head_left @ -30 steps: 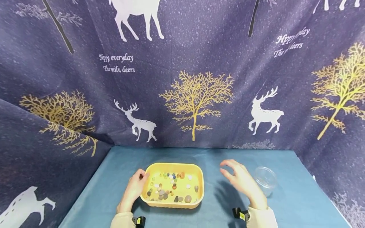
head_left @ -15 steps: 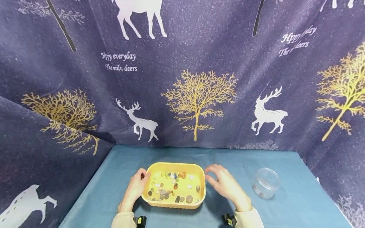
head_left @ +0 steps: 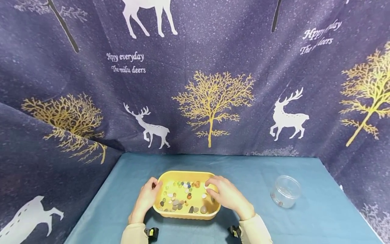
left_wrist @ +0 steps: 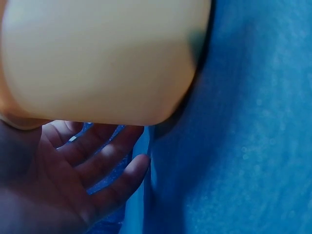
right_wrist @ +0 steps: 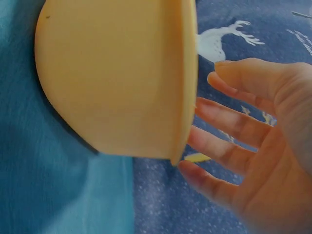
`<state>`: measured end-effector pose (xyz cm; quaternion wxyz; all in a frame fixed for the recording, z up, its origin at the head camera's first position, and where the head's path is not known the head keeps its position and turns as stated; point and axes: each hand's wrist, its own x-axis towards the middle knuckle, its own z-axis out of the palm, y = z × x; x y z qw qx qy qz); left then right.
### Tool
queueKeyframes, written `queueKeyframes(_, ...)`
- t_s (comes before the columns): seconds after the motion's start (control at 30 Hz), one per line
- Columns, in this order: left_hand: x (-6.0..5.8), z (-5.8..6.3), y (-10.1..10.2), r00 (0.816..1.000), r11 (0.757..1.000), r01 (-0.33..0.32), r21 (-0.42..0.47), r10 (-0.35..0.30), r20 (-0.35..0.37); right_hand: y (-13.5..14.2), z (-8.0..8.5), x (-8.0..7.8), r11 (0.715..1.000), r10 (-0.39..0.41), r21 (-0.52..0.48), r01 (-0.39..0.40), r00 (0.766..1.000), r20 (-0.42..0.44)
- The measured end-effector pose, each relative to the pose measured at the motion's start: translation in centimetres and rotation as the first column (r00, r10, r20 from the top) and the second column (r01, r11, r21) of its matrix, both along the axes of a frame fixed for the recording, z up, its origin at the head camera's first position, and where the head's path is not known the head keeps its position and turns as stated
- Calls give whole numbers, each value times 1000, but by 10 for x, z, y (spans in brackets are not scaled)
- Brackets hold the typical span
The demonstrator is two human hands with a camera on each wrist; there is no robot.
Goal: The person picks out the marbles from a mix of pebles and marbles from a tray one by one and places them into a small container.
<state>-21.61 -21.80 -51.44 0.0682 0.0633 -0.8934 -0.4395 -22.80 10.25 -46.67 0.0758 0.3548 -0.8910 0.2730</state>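
Note:
A yellow tub point(head_left: 173, 215) on the table contains several stones and coloured glass beads. My left hand point(head_left: 147, 196) grips the tub's left rim with the thumb over it; in the left wrist view the fingers point(left_wrist: 114, 151) spread along the tub's outer wall. Over the right rim reaches my right hand point(head_left: 228, 193), thumb and forefinger apart above the white stones point(head_left: 203, 196). Nothing shows between these fingertips in the head view. From the right wrist camera, the fingers point(right_wrist: 229, 119) sit by the rim, and what lies inside the tub is hidden.
A clear round jar point(head_left: 285, 191) with a few small brownish things at its bottom stands on the right of the blue tablecloth point(head_left: 253, 169). Behind the table hangs a dark curtain point(head_left: 195, 54) with printed deer and trees.
My right hand has moved left, from beside the jar to over the tub's right part. The left hand has kept its hold on the tub. The jar is now fully uncovered.

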Motion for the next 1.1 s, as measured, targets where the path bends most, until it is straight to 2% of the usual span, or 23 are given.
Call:
queueKeyframes(0.13, 0, -1, 0, 1000, 1000, 5, -2, -5, 10, -10, -1, -3, 999, 10, 32, -10, 1000, 5)
queueKeyframes(0.37, 2, -3, 0, 1000, 1000, -11, -6, 11, 9, -32, 1, -11, 995, 84, 56, -83, 996, -18)
queueKeyframes(0.6, 2, -6, -1, 1000, 1000, -2, -7, 2, 31, -47, -3, -21, 990, 37, 137, -38, 999, 7)
queueKeyframes(0.73, 1, -6, -3, 1000, 1000, 3, -5, -3, 31, -53, 1, -28, 985, 9, 172, -25, 995, 94)
queueKeyframes(0.87, 0, -5, -4, 999, 1000, -11, -3, 12, 34, -59, 7, -35, 980, -6, 197, -36, 979, 205)
queueKeyframes(1.1, -4, -2, -2, 999, 1000, 1, 13, -1, 34, -58, 23, -38, 956, -41, 292, -43, 961, 275)
